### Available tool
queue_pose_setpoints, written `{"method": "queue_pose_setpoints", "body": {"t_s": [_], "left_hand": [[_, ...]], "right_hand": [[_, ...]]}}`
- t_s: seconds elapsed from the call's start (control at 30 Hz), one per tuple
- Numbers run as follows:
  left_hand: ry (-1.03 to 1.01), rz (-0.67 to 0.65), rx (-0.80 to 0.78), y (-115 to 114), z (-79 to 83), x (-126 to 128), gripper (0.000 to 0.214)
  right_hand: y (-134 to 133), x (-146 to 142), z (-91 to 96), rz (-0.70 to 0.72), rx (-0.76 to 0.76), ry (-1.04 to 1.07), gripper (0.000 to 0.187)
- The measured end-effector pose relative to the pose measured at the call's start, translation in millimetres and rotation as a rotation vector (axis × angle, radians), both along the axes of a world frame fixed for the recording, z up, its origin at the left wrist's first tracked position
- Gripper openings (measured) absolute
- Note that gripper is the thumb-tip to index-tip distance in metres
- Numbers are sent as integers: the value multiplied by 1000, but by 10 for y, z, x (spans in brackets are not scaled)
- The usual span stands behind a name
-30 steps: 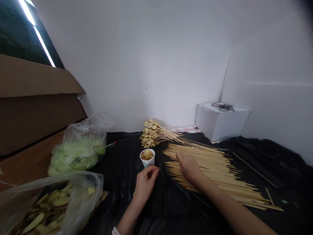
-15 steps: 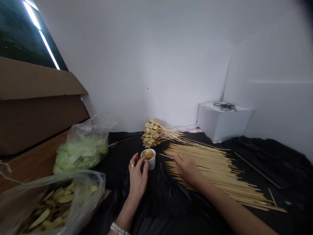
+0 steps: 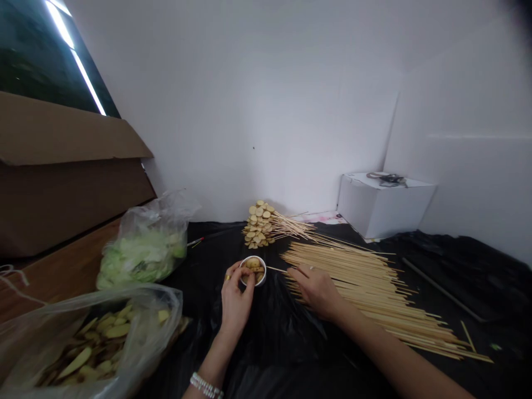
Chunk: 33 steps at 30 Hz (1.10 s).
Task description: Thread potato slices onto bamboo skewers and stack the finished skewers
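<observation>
My left hand reaches into a small white cup of potato slices, and its fingertips pinch a slice at the rim. My right hand rests on the near end of a wide pile of bamboo skewers and pinches one skewer, whose tip points left toward the cup. Behind the cup lies a heap of finished skewers loaded with round potato slices.
A clear bag of potato slices sits at the near left, with a bag of green leaves behind it. Brown cardboard stands at the left. A white box sits at the back right. Black plastic sheet covers the table.
My left hand moved forward from in front of the cup to its rim and put its fingers in. My right hand shifted slightly left and drew one skewer out toward the cup.
</observation>
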<state>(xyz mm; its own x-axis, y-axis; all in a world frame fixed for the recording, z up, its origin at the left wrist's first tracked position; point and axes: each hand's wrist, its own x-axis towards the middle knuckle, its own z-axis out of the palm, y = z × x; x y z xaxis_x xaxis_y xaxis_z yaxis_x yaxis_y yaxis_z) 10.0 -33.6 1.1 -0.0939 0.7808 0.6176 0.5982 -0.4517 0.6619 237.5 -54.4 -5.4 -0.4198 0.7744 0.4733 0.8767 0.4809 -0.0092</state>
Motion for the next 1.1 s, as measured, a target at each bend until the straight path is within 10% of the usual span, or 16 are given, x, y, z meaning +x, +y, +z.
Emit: {"method": "queue_pose_setpoints", "body": {"t_s": [1.1], "left_hand": [[8,15,93,72,-69,-25,14]], "right_hand": [[10,-70,-13,161,436,29,34]]}}
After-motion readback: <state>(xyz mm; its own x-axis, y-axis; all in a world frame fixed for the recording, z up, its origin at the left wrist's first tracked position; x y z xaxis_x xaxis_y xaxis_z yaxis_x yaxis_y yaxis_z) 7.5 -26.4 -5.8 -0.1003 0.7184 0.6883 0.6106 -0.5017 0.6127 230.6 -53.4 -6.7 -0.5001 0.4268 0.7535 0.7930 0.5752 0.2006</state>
